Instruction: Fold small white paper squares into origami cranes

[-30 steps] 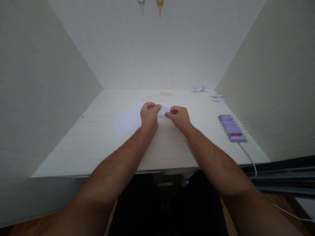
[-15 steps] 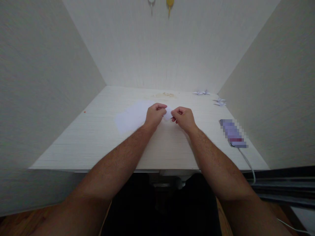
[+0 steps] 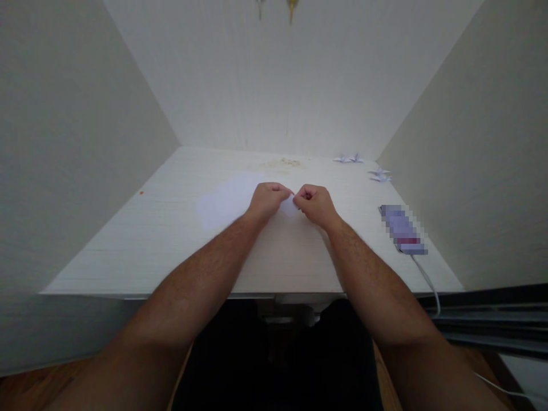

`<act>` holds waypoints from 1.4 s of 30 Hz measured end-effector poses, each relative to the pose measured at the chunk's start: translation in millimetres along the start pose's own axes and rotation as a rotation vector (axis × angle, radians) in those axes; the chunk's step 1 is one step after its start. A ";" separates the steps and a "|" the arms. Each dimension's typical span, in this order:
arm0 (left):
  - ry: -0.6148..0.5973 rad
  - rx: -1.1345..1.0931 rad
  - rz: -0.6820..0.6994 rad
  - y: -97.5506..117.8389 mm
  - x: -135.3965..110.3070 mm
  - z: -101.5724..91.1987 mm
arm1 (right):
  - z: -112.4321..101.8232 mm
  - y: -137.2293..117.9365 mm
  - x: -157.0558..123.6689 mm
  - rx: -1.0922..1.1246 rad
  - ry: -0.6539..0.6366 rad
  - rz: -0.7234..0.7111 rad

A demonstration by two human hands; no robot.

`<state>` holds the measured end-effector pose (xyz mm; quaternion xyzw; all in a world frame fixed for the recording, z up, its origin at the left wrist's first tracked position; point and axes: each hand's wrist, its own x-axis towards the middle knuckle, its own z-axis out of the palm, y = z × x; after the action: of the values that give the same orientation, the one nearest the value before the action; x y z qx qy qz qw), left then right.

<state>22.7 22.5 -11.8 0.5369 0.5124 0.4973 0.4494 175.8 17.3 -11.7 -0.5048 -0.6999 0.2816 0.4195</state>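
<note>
A small piece of white paper (image 3: pixel 290 207) is pinched between my two hands over the middle of the desk. My left hand (image 3: pixel 269 199) grips its left side, thumb and forefinger closed. On the other side my right hand (image 3: pixel 314 202) is closed on the paper's right edge, its fingertips close to those of the left. The fingers cover much of the paper, so its folds cannot be made out. White paper sheets (image 3: pixel 222 200) lie flat just left of my left hand.
Several folded paper cranes (image 3: pixel 380 175) stand at the back right of the white desk (image 3: pixel 282 262). A phone (image 3: pixel 402 229), blurred out, lies at the right with a white cable (image 3: pixel 426 278). Walls enclose the left, back and right. A small orange bit (image 3: pixel 141 193) lies far left.
My fingertips have come closer together at the paper's upper edge, and the paper shows lower between them. The whole view has shifted slightly.
</note>
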 end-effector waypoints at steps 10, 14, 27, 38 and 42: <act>0.042 -0.177 0.043 -0.4 -2.7 4.0 | -0.8 -4.8 -2.0 -0.033 0.012 -0.029; 0.106 -0.220 -0.016 3.1 -3.0 5.5 | -4.6 -6.7 -2.1 -0.049 -0.012 -0.003; -0.092 0.010 0.000 -0.8 1.6 -10.9 | -3.3 7.2 3.1 0.200 0.104 0.087; -0.074 0.177 -0.004 5.6 0.3 -12.2 | -1.7 10.2 4.9 0.143 0.226 0.067; -0.093 0.189 0.005 8.9 -2.5 -13.7 | -3.6 7.6 3.4 0.157 0.178 0.100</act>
<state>10.1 19.0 -1.8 0.6009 0.5341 0.4223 0.4187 182.1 23.0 -15.2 -0.5278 -0.6095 0.3104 0.5036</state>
